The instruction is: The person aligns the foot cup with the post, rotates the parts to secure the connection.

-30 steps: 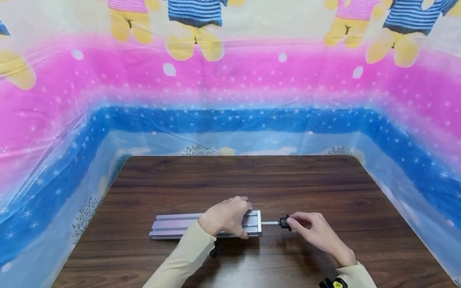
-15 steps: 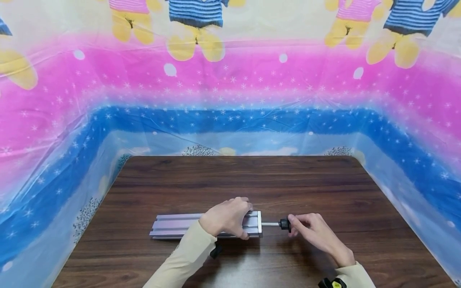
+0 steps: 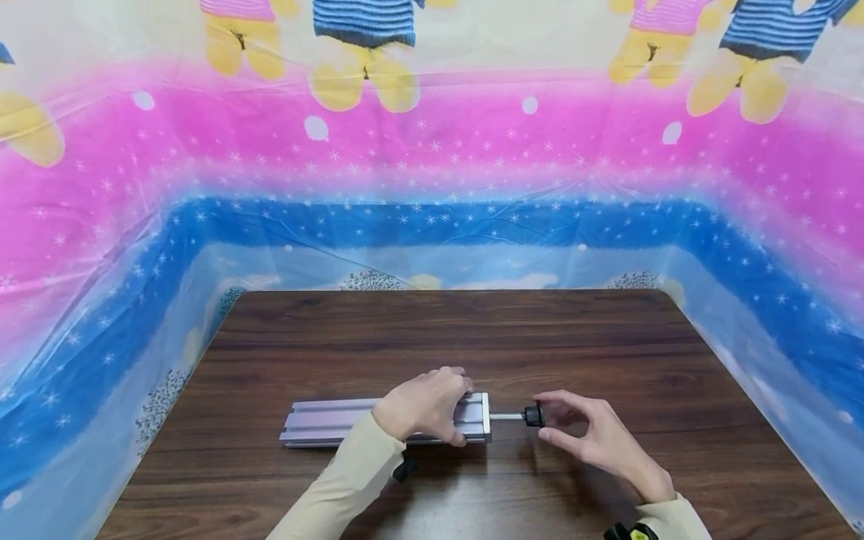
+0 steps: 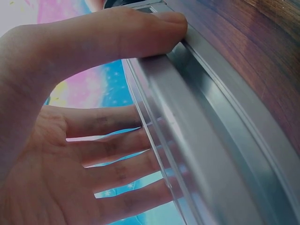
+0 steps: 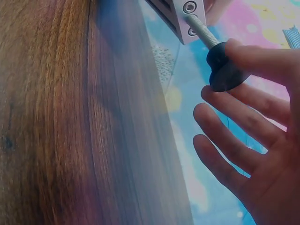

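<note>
A silver aluminium profile point(image 3: 331, 421) with lengthwise slots lies on the table, a flat end plate point(image 3: 485, 414) at its right end. Across it, near that end, my left hand point(image 3: 428, 405) grips the profile, thumb on the near side and fingers over the far side; in the left wrist view the thumb point(image 4: 154, 35) lies along a slotted face. From the plate a threaded rod sticks out to a black levelling foot point(image 3: 533, 415). My right hand point(image 3: 597, 431) holds the foot's rim between thumb and index finger; its other fingers point(image 5: 225, 159) are loosely bent below, apart from the foot.
The dark wood-grain table point(image 3: 337, 330) extends around the profile on all sides. Behind it and along both sides hangs a printed cloth point(image 3: 432, 225) in pink and blue. Two screw heads point(image 5: 190, 7) show on the end plate.
My right thumb has moved down and toward me while the index finger has come to the far side of the foot's rim. The left hand and the profile stay put.
</note>
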Demonstrator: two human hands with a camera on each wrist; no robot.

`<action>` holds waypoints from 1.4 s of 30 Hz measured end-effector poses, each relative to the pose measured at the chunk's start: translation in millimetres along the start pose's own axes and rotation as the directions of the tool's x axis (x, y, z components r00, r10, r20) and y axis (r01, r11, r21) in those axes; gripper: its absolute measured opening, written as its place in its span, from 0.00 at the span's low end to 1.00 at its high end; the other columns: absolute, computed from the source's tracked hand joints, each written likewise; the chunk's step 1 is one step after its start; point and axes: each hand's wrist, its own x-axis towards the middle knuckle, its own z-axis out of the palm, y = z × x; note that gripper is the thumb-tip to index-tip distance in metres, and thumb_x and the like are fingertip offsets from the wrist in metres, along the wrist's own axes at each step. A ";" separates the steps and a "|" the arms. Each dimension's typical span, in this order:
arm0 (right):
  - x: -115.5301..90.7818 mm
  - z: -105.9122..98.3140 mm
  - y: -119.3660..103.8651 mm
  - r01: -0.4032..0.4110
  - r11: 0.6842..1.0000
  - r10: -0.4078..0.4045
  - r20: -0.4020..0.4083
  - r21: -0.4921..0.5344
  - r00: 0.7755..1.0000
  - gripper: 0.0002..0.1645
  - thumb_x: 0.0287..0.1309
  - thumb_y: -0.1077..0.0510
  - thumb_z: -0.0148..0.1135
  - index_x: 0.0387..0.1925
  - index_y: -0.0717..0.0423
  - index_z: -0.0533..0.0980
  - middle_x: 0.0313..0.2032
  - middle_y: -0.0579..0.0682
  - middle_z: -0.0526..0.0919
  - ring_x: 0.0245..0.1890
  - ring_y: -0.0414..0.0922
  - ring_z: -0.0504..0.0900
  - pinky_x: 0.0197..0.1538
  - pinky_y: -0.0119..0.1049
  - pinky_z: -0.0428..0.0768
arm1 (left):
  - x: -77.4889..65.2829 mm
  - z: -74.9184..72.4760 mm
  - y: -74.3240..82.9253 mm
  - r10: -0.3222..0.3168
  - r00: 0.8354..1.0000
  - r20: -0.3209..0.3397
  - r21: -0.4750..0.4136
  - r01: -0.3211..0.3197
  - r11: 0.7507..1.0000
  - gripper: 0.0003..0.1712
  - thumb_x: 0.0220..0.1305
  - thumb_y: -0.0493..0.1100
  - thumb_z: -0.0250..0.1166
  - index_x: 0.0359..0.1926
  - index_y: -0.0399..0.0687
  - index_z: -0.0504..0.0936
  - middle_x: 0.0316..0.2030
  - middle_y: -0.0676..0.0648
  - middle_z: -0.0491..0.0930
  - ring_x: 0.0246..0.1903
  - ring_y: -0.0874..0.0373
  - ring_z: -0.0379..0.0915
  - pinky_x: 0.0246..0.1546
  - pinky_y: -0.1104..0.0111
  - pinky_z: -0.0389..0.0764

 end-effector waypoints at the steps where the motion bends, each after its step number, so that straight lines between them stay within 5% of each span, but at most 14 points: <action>1: 0.5 0.2 -0.2 -0.009 1.000 0.009 -0.002 -0.007 1.000 0.24 0.60 0.56 0.72 0.58 0.53 0.80 0.36 0.37 0.87 0.34 0.32 0.84 0.40 0.41 0.85 | 0.2 -0.1 -0.5 -0.001 1.000 -0.001 -0.003 0.001 1.000 0.31 0.44 0.51 0.83 0.48 0.44 0.84 0.41 0.52 0.78 0.32 0.62 0.68 0.34 0.70 0.74; 11: 3.8 1.2 -2.9 -0.152 0.988 0.152 0.037 -0.008 0.988 0.18 0.68 0.49 0.63 0.51 0.55 0.83 0.39 0.42 0.89 0.38 0.32 0.85 0.42 0.33 0.83 | 0.4 -0.3 -1.8 0.000 1.000 -0.003 -0.006 0.000 1.000 0.31 0.44 0.51 0.83 0.48 0.44 0.84 0.40 0.52 0.77 0.31 0.61 0.67 0.32 0.70 0.73; 20: 8.7 3.3 -1.2 -0.163 0.986 0.161 0.073 0.030 0.984 0.14 0.73 0.49 0.56 0.39 0.49 0.84 0.29 0.43 0.88 0.32 0.38 0.86 0.40 0.30 0.81 | -1.0 0.4 -1.4 0.000 1.000 -0.018 -0.004 0.000 1.000 0.30 0.42 0.51 0.83 0.45 0.44 0.84 0.38 0.53 0.77 0.30 0.62 0.67 0.31 0.71 0.73; 29: 9.2 3.8 -1.4 -0.147 0.988 0.151 0.088 -0.045 0.985 0.25 0.77 0.49 0.49 0.28 0.50 0.85 0.21 0.35 0.86 0.26 0.33 0.83 0.38 0.30 0.77 | -2.7 0.3 -0.1 0.002 1.000 -0.021 -0.005 -0.002 1.000 0.31 0.40 0.51 0.84 0.46 0.44 0.84 0.38 0.53 0.77 0.30 0.62 0.67 0.31 0.71 0.73; 34: 2.9 3.1 -0.3 -0.119 0.993 0.118 0.092 0.005 0.989 0.13 0.70 0.51 0.61 0.49 0.53 0.81 0.33 0.41 0.87 0.29 0.34 0.83 0.36 0.31 0.80 | -2.5 1.0 0.2 0.011 1.000 -0.024 -0.008 -0.011 1.000 0.31 0.41 0.50 0.84 0.45 0.43 0.84 0.38 0.52 0.77 0.30 0.62 0.67 0.32 0.70 0.73; 36: 0.3 2.5 -0.4 -0.094 0.995 0.091 0.084 0.032 0.992 0.22 0.64 0.53 0.68 0.59 0.50 0.77 0.39 0.43 0.86 0.31 0.33 0.83 0.35 0.32 0.82 | -2.7 0.8 0.3 0.009 1.000 -0.024 -0.010 -0.009 1.000 0.30 0.41 0.50 0.84 0.45 0.43 0.84 0.38 0.52 0.77 0.30 0.62 0.68 0.32 0.70 0.73; 42: -0.8 1.5 -0.5 -0.010 0.999 0.009 0.041 0.032 0.999 0.29 0.57 0.55 0.75 0.59 0.40 0.76 0.40 0.41 0.85 0.31 0.33 0.83 0.32 0.34 0.81 | -1.9 1.5 -0.1 -0.002 1.000 -0.024 -0.007 0.002 1.000 0.30 0.40 0.50 0.83 0.45 0.44 0.84 0.39 0.52 0.78 0.31 0.62 0.68 0.33 0.70 0.74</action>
